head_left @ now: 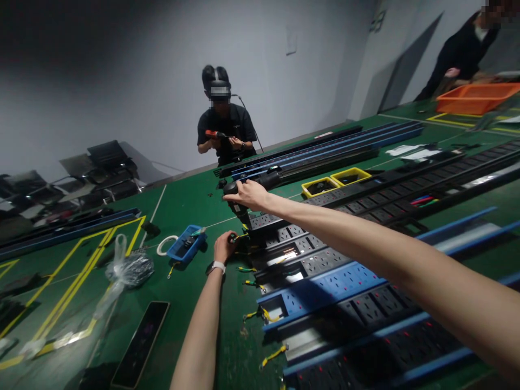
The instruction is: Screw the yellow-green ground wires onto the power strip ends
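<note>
My right hand (252,195) is wrapped round a black cordless screwdriver (238,208), whose nose points down at the end of a black power strip (264,221). Just below it, my left hand (225,248) pinches a yellow-green wire (242,236) at that same end. A watch with a light band (219,266) is on the left wrist. More power strips lie side by side to the right, among them a blue one (337,283). Short yellow-green wires (273,356) stick out from their near ends. The screwdriver's tip is blurred.
Left of my hand stand a blue bin (187,244) and a white ring (166,245). A plastic bag (130,269) and a phone (140,344) lie on the green table (170,287). Yellow bins (320,187) stand beyond my arm. Across the table, a co-worker (225,127) holds a red-and-black tool.
</note>
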Demonstrator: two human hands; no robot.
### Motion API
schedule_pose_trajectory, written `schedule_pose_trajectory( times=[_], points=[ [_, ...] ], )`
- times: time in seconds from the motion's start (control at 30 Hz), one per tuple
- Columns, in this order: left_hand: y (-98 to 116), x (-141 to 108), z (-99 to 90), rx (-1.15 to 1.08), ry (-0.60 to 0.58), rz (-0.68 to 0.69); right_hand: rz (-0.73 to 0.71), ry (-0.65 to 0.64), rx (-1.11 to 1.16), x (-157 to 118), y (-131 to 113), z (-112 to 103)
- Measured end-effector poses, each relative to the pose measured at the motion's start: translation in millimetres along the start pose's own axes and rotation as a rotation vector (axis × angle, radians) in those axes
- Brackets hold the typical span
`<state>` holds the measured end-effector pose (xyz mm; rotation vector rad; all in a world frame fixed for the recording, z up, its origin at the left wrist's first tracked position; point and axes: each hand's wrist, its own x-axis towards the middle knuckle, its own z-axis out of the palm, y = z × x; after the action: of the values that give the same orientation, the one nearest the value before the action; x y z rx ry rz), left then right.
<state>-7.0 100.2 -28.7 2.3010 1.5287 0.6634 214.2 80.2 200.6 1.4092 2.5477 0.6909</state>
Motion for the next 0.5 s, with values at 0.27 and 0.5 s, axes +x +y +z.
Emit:
schedule_pose_trajectory(
  times=[0.27, 0.5],
  points=[
    [0.3, -0.9, -0.4, -0.017, 0.016, 0.016, 0.023, -0.008, 0.016, 4.0, -5.3, -6.2],
    [-2.7, 0.4, 1.9, -0.036, 0.025, 0.034, -0.025, -0.038, -0.001, 8.8, -7.2, -12.7]
  ],
)
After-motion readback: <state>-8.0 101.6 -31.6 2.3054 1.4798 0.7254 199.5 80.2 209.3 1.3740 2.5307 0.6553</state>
